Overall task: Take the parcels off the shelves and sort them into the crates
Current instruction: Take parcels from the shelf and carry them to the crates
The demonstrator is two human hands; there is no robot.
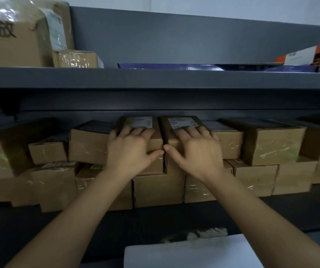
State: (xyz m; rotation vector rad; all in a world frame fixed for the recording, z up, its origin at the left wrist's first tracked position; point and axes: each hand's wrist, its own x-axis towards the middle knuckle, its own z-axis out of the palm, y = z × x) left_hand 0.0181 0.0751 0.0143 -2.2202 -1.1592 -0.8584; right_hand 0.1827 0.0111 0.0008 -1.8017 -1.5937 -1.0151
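Note:
Two brown cardboard parcels with white labels sit side by side on top of a stack on the middle shelf. My left hand (131,147) grips the left parcel (139,122), fingers over its top and thumb under its front edge. My right hand (196,147) holds the right parcel (182,121) the same way; a ring shows on one finger. The two thumbs almost meet at the gap between the parcels. No crate is in view.
Several more taped brown parcels (271,146) fill the middle shelf in two layers. The upper shelf (155,77) carries a large box (12,41) at left, a flat blue box (167,66) and an orange-white box (313,55) at right. A white foam sheet (190,254) lies below.

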